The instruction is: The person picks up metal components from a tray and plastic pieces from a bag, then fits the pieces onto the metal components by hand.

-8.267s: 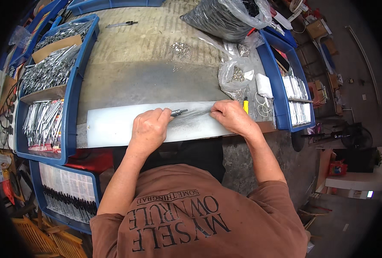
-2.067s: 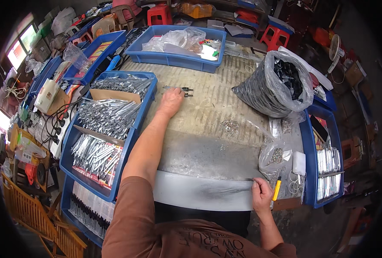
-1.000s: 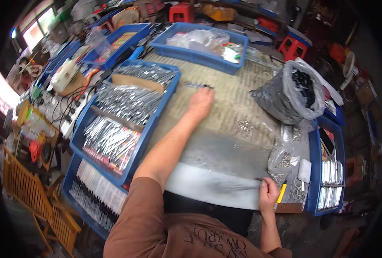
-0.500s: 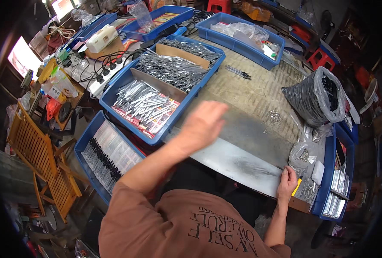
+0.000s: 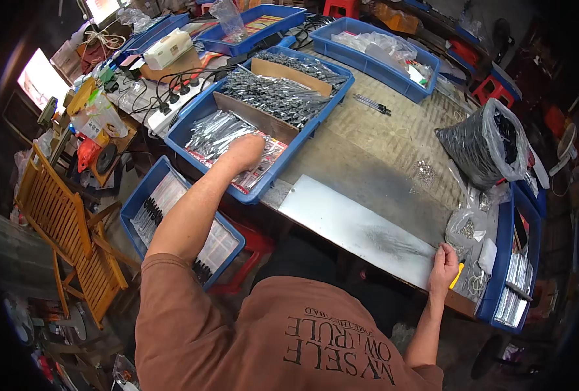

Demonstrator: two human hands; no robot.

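My left hand (image 5: 246,153) reaches into the front compartment of a blue tray (image 5: 271,190), over a pile of slim silver pen-like rods (image 5: 216,130). Its fingers point down and are hidden under the back of the hand. My right hand (image 5: 442,268) is at the right end of a pale metal sheet (image 5: 341,218) along the table's near edge. Thumb and fingers there are pinched together; anything between them is too small to make out. Cardboard dividers (image 5: 257,116) split the tray, and denser heaps of silver and dark rods (image 5: 273,94) fill the compartments behind.
A grey plastic sack (image 5: 475,150) stands at the table's right, near a clear bag of small metal parts (image 5: 466,228) and a yellow-handled tool (image 5: 457,276). Blue trays (image 5: 237,238) flank the table. Several dark-tipped rods (image 5: 372,104) lie behind. A wooden chair (image 5: 68,221) is at left.
My left hand has moved left from above the metal sheet into the tray of silver rods. My right hand stays by the sheet's right end. The whole view has shifted slightly.
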